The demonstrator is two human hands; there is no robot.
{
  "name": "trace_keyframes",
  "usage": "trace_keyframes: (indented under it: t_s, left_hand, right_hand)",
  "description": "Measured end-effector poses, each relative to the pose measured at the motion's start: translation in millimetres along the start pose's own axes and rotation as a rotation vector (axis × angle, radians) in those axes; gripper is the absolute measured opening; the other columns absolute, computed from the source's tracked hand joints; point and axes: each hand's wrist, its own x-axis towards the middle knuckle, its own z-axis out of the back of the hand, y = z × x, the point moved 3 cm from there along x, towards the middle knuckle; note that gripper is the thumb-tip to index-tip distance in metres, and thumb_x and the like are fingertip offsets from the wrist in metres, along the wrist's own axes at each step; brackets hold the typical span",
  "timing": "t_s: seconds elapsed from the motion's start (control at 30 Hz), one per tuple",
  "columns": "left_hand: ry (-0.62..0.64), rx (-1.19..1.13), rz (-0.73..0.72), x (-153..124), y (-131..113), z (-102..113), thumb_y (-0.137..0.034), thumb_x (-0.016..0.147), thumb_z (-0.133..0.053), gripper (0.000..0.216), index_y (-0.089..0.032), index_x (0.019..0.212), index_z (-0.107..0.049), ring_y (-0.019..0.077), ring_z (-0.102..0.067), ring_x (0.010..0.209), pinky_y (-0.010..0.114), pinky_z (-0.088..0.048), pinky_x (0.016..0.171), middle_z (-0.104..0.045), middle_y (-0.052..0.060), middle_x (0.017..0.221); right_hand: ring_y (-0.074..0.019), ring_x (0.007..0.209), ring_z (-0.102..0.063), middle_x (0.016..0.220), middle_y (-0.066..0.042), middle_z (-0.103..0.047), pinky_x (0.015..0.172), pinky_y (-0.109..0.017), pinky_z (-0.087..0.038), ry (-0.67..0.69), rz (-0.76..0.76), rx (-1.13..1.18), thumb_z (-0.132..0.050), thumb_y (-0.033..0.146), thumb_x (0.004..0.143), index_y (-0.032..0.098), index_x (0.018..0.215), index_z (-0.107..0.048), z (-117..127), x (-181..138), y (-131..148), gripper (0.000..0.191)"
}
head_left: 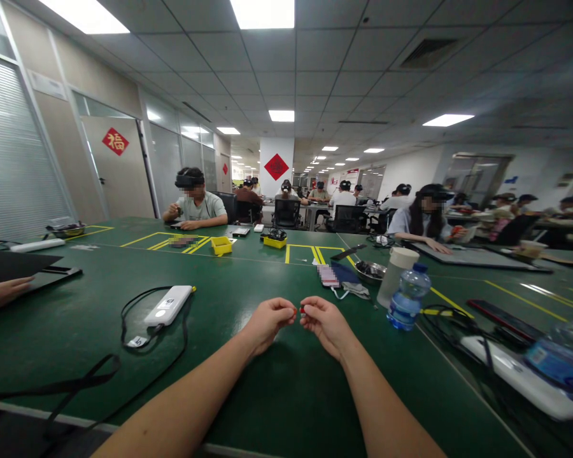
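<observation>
Just above the green table (248, 407), my left hand (271, 323) and my right hand (323, 323) face each other, fingertips a small gap apart. Thumb and forefinger of my left hand pinch a small red piece (295, 312). Between the fingertips of my right hand sits another small piece (302, 309), red and dark. Both pieces are mostly covered by fingers and too small to name.
To the right stand a water bottle (409, 298), a pale tumbler (395, 273) and a metal bowl (370, 272). Leftward lies a white power bank (170, 306) with a black cable. Yellow trays (221, 246) lie farther back. Co-workers sit across the table; another person's hand (7, 294) shows at left.
</observation>
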Motion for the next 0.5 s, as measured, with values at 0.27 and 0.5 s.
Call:
trace_keyframes:
  t_s: [0.27,0.5]
  left_hand:
    - [0.022,0.050,0.069,0.3,3.8,1.9,-0.018,0.067,-0.066,0.014,-0.011,0.078,-0.062,0.0112,-0.057,0.063,0.024,-0.044,0.063,-0.062,0.006,0.072]
    - [0.013,0.074,0.042,0.6,7.6,2.3,-0.015,0.064,-0.068,0.013,-0.012,0.074,-0.060,0.0093,-0.054,0.058,0.022,-0.041,0.058,-0.058,0.002,0.065]
  right_hand:
    - [-0.0101,0.053,-0.057,0.068,0.000,-0.061,0.052,-0.023,-0.043,0.000,-0.033,-0.046,-0.072,0.030,0.062,0.016,0.081,-0.059,1.7,1.0,-4.9,0.027]
    - [-0.0091,0.050,-0.053,0.062,0.002,-0.059,0.048,-0.022,-0.040,-0.014,-0.042,-0.146,-0.073,0.028,0.059,0.017,0.080,-0.059,4.8,3.4,-11.0,0.028]
